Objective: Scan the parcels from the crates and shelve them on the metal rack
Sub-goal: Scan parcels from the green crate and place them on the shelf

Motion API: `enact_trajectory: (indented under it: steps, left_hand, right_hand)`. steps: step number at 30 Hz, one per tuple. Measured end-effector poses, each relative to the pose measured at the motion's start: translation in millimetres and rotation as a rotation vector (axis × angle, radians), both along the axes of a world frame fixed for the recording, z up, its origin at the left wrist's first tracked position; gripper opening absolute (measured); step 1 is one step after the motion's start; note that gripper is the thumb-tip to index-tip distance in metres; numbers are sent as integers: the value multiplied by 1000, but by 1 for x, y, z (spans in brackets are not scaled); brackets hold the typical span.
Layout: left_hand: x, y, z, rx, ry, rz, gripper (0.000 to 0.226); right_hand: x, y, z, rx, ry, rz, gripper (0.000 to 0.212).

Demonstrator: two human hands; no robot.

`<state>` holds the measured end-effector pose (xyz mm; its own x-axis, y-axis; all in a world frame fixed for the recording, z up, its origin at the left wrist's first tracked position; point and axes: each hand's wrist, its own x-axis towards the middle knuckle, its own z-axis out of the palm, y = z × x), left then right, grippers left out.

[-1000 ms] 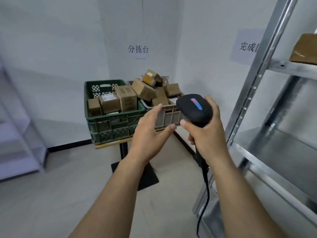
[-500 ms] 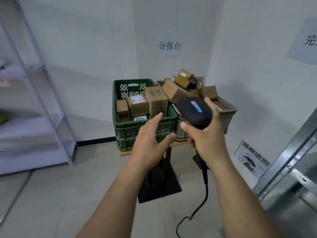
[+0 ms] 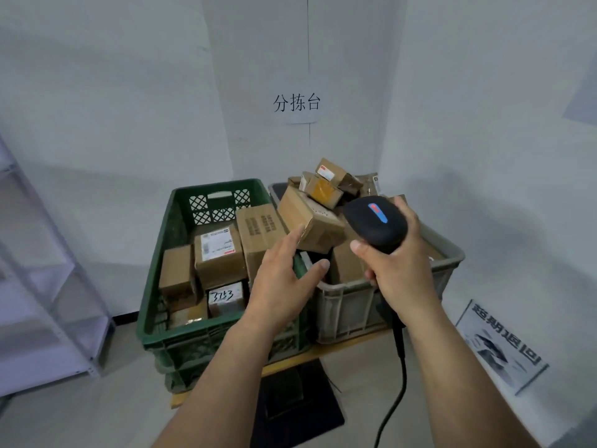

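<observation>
The right hand (image 3: 399,273) is gripping the scanner (image 3: 374,221) while the empty, open left hand (image 3: 282,281) is hovering by the tilted box (image 3: 307,218) at its one o'clock — probably light and stiff, so grab its sides.

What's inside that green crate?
The green crate holds brown cardboard parcels, among them a white-labelled parcel and a parcel with handwritten digits. The left hand covers its right corner; anything beneath the parcels is hidden.

The right hand (image 3: 400,273) hides the handle of the scanner (image 3: 376,223); its cable (image 3: 403,367) is cut off at the bottom of the frame.
</observation>
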<state>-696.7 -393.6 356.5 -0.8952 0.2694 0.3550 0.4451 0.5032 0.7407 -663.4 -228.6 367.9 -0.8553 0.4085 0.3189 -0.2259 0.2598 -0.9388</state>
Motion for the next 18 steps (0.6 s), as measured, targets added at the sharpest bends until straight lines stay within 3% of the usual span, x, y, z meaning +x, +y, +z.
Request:
enact_trajectory:
  steps: [8,18]
  left_hand:
    - [-92,43,-14,26,-125,26,67]
    - [-175,48,-34,-6,-210,78,65]
  right_hand:
    - [-95,57,-23,-7,-102,42,85]
    - [-176,64,-39,-40,-266,153,85]
